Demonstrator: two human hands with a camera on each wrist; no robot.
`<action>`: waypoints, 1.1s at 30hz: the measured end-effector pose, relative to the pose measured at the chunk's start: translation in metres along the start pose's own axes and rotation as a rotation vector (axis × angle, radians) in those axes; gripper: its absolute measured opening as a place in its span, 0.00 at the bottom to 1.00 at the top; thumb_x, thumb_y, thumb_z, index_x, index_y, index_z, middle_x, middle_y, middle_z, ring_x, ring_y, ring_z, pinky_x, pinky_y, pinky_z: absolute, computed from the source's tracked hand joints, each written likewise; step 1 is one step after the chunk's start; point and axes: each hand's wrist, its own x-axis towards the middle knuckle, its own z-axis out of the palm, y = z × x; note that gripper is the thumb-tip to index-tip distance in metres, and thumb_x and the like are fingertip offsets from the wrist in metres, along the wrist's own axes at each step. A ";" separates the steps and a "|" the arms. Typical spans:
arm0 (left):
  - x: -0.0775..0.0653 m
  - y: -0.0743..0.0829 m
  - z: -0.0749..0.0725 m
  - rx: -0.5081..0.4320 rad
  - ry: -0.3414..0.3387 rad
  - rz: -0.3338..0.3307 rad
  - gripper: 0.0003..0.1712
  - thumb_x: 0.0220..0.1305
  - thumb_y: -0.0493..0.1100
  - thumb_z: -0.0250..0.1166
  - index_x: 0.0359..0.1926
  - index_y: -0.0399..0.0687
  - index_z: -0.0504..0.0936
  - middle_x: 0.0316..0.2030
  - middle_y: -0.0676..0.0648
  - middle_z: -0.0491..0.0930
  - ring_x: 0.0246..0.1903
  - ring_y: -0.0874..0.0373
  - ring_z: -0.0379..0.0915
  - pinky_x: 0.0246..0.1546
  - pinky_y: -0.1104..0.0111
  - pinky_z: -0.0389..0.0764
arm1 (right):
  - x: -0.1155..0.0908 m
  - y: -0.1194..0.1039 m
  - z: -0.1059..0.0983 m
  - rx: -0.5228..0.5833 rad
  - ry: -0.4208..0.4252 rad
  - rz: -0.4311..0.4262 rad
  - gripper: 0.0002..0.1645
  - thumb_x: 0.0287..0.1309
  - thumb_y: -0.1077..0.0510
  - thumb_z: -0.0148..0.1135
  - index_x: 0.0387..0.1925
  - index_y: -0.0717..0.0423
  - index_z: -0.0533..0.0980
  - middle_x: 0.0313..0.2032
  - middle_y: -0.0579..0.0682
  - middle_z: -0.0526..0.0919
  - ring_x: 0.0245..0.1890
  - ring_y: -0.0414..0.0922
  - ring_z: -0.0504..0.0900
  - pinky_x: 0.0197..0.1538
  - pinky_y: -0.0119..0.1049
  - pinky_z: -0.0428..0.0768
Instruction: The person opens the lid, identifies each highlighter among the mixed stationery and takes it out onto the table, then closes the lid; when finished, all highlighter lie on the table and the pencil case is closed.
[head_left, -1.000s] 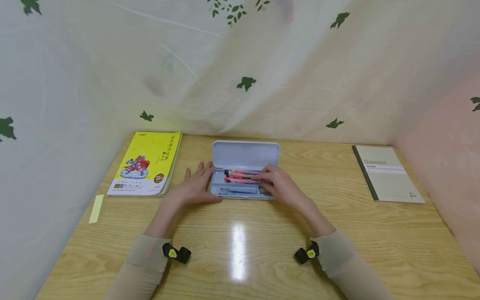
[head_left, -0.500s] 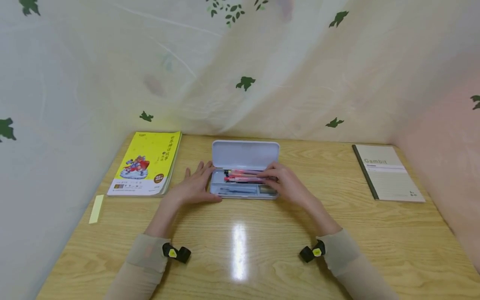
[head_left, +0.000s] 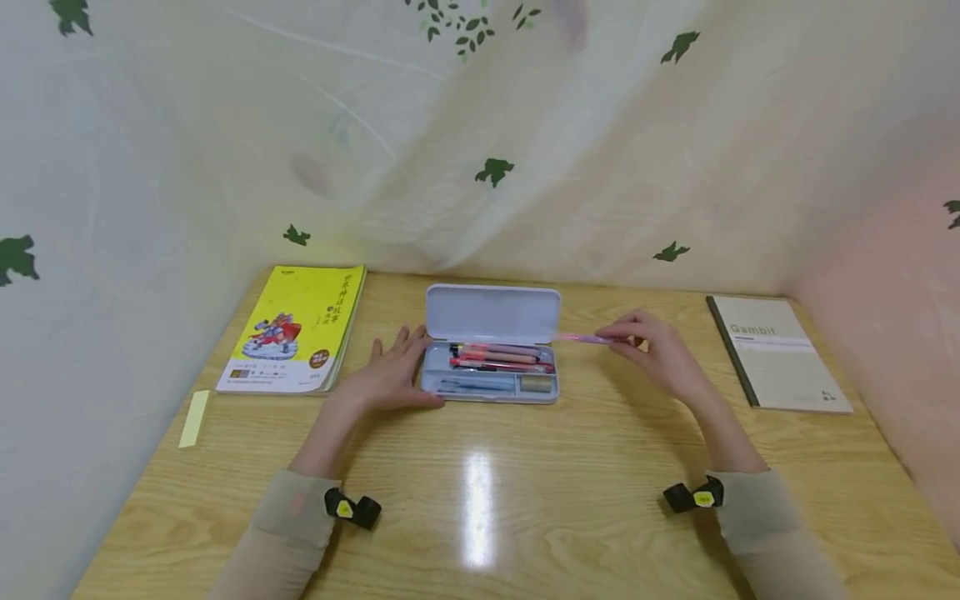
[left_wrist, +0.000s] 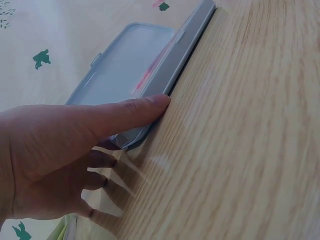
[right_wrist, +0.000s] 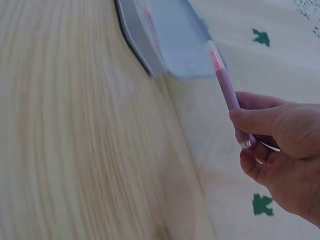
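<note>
An open pale blue pencil case (head_left: 536,397) lies on the wooden table, its lid (head_left: 492,312) raised at the back. Inside are several pink, red and purple pens (head_left: 502,365). My left hand (head_left: 386,375) holds the case's left end, with the thumb along the front wall and the index finger at the end; the other fingers spread away. To the right of the case, my right hand (head_left: 656,354) pinches a purple pen (right_wrist: 227,89) with a pink, clear-tipped end between thumb and fingers. The pen is above the table, its pink end pointing left toward the lid.
A yellow book (head_left: 292,329) lies at the left, with a pale yellow strip (head_left: 194,418) in front of it. At the right is a Gambit notebook (head_left: 780,354). A patterned curtain (head_left: 495,217) hangs behind the table (head_left: 480,517).
My right hand has lifted the purple pen out of the pencil case and moved to the right with it. The left hand stays at the case's left end.
</note>
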 end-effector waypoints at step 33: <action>0.001 0.000 0.001 0.017 0.010 0.007 0.63 0.59 0.65 0.72 0.81 0.43 0.48 0.83 0.35 0.40 0.82 0.34 0.30 0.75 0.28 0.31 | -0.010 0.060 -0.012 -0.060 -0.070 0.082 0.12 0.63 0.66 0.68 0.46 0.54 0.88 0.39 0.51 0.86 0.34 0.36 0.76 0.37 0.26 0.76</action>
